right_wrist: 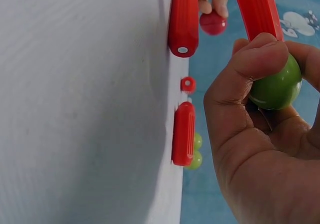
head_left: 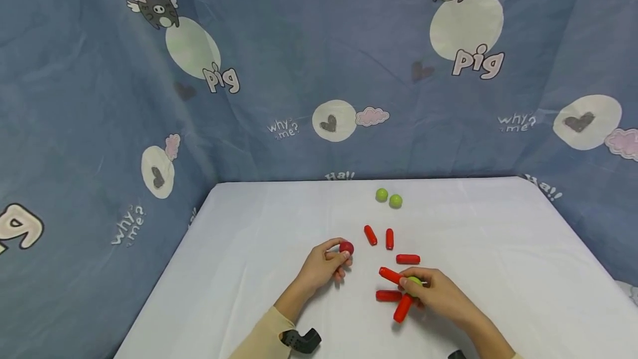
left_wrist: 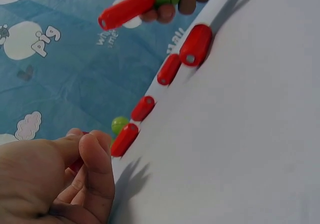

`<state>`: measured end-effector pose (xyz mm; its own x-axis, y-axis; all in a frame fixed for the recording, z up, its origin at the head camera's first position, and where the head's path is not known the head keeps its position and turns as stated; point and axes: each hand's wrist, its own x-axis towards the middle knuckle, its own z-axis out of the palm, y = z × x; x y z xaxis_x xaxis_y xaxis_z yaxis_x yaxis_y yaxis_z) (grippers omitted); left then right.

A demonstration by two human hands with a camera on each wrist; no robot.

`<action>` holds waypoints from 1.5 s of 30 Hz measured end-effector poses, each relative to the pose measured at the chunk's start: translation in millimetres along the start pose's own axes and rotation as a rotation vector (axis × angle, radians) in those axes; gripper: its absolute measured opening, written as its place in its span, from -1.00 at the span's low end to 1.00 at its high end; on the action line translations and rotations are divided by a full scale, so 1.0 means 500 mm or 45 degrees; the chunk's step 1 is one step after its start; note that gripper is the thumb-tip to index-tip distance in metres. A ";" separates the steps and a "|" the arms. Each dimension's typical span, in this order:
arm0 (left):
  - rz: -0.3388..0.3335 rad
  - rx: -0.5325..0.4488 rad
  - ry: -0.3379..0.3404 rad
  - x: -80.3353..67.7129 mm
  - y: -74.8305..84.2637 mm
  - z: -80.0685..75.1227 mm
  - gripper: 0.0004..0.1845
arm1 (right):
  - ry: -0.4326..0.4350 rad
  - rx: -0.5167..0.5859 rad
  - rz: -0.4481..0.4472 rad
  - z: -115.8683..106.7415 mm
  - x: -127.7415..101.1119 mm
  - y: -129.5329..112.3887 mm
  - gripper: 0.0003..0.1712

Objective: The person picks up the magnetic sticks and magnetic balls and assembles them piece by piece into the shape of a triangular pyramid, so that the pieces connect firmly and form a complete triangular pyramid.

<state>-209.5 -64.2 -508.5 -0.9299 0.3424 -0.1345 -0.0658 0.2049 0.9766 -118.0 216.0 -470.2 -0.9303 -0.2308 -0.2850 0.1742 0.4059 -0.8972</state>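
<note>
My left hand (head_left: 321,267) pinches a small red ball (head_left: 346,247) between thumb and fingertips, a little above the white table. In the right wrist view, that red ball (right_wrist: 213,23) shows below the left fingertips. My right hand (head_left: 438,295) grips a green ball (right_wrist: 277,83), its thumb lying over the spot where a red ribbed stick (right_wrist: 257,11) meets the ball. Two red sticks stick out from this ball at an angle, one (head_left: 390,275) toward the upper left and another (head_left: 402,309) toward the lower left. The assembly is held off the table.
Several loose red sticks lie on the white table (head_left: 259,248): one (head_left: 389,296) beside the right hand, one (head_left: 408,259) just beyond it, two (head_left: 370,235) farther back. Two green balls (head_left: 381,195) sit near the far edge. A blue printed curtain (head_left: 279,71) hangs behind.
</note>
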 end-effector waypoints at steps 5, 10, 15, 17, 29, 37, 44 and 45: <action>-0.003 -0.025 0.001 -0.024 0.006 0.008 -0.53 | 0.017 -0.008 -0.008 0.003 0.001 -0.002 -0.61; -0.011 -0.068 -0.019 -0.045 0.007 0.019 -0.50 | 0.005 0.001 -0.003 0.002 0.002 -0.002 -0.59; -0.002 -0.115 -0.052 -0.053 0.017 0.033 -0.50 | 0.007 0.006 0.019 0.004 0.001 0.000 -0.59; 0.003 -0.115 -0.060 -0.054 0.021 0.040 -0.51 | 0.007 0.009 0.022 0.004 0.000 0.000 -0.58; -0.022 -0.132 -0.100 -0.069 0.031 0.063 -0.53 | -0.010 0.017 -0.002 0.005 0.002 0.002 -0.58; -0.041 -0.159 -0.114 -0.074 0.033 0.068 -0.55 | -0.011 0.013 -0.004 0.009 0.003 0.001 -0.61; -0.026 -0.164 -0.142 -0.076 0.033 0.077 -0.64 | -0.018 0.008 -0.010 0.008 0.003 0.001 -0.61; -0.025 -0.167 -0.143 -0.077 0.033 0.078 -0.64 | -0.018 0.006 -0.010 0.008 0.003 0.000 -0.61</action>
<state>-160.9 -38.4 -493.8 -0.8820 0.4416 -0.1648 -0.1372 0.0939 0.9861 -118.0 212.1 -472.1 -0.9270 -0.2465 -0.2828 0.1685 0.4000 -0.9009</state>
